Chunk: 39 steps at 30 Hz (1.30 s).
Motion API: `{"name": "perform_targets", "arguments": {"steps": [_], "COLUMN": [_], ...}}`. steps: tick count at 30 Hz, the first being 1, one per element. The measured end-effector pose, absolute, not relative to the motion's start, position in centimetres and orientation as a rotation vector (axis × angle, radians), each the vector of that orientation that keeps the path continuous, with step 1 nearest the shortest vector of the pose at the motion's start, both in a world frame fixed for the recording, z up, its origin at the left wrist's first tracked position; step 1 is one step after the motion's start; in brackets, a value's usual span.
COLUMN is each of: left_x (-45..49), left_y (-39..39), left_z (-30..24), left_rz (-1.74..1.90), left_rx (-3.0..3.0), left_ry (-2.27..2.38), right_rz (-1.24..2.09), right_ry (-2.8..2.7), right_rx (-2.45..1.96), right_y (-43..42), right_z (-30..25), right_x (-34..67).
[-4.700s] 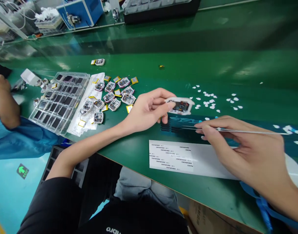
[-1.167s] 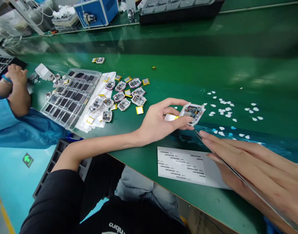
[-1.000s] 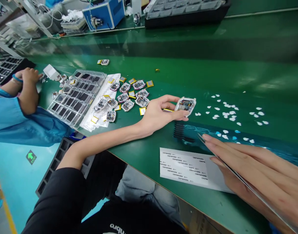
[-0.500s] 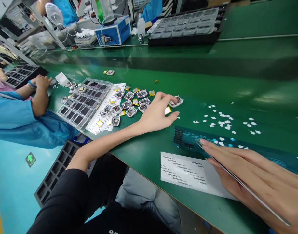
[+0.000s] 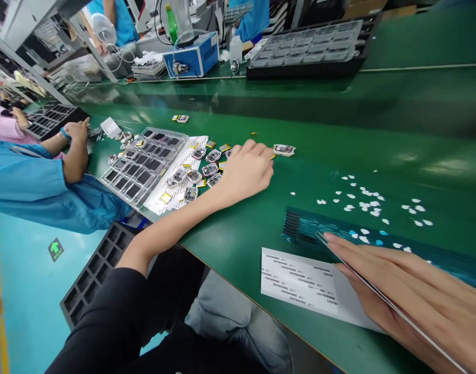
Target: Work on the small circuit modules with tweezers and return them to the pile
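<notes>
My left hand (image 5: 248,171) is closed, its fingertips curled out of sight. At its far right side is a small white-framed electronic module (image 5: 285,150), with a yellow-edged battery showing beside the fingers; the hand appears to grip it there. Left of that hand lie several similar modules (image 5: 210,170) and small yellow-edged batteries. My right hand (image 5: 401,285) is closed around metal tweezers (image 5: 324,240), whose tips point left above a teal translucent strip (image 5: 312,221) with black bars at its end. Below the tips lies a printed white sheet (image 5: 296,278).
Small white pieces (image 5: 368,200) are scattered beyond the strip. A clear compartment tray (image 5: 144,166) stands to the left, near a co-worker's hand (image 5: 76,130). At the back are a blue box (image 5: 199,54) and a black tray (image 5: 304,70). A black compartment tray (image 5: 97,270) sits below the table edge.
My left hand has closed from a spread pose, and the module beside it has moved slightly away from me and turned. My right hand keeps the tweezers. The view has shifted a little.
</notes>
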State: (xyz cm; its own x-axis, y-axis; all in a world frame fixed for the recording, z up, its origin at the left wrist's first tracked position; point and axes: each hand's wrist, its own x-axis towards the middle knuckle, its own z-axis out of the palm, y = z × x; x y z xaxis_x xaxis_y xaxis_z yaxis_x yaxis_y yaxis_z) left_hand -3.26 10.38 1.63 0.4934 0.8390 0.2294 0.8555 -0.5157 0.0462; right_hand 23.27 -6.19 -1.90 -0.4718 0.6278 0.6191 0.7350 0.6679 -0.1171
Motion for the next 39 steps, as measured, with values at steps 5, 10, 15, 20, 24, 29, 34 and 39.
{"name": "perform_targets", "arguments": {"steps": [5,10,15,20,24,29,34,39], "left_x": [-4.7,-5.2,-4.3,-5.2,-7.8,-9.7,-10.2,-10.0], "left_y": [11.7,12.4,14.2,14.7,15.1,16.3,17.0,16.4], "left_z": [2.8,2.3,0.3,0.6,1.8,1.5,1.6,2.2], "left_rz": [-0.242,-0.189,-0.058,-0.218,-0.283,-0.158,-0.133,-0.112], "left_rx": [-2.734,-2.837,-2.957,-2.758,-2.492,-2.609,-2.779,-2.765], "left_ry": [-1.526,-1.381,-1.263,-1.445,-1.781,-1.789,-1.732,-1.758], "right_rz": [-0.344,-0.287,-0.272,-0.264,-0.217,-0.209,-0.181,-0.176], "right_ry": [-2.302,-2.297,-2.304,-2.348,-2.344,-2.354,-2.343,-2.363], "right_rx": [-0.823,-0.877,-0.879,-0.946,-0.904,-0.93,-0.971,-0.971], "right_y": [-5.8,-6.3,-6.1,-6.1,-6.2,-6.2,-6.4,-6.6], "right_z": [-0.8,-1.0,-1.6,-2.0,-1.9,-2.3,-2.5,-1.8], "right_x": [22.8,22.5,22.6,23.5,23.6,23.8,24.0,23.5]}}
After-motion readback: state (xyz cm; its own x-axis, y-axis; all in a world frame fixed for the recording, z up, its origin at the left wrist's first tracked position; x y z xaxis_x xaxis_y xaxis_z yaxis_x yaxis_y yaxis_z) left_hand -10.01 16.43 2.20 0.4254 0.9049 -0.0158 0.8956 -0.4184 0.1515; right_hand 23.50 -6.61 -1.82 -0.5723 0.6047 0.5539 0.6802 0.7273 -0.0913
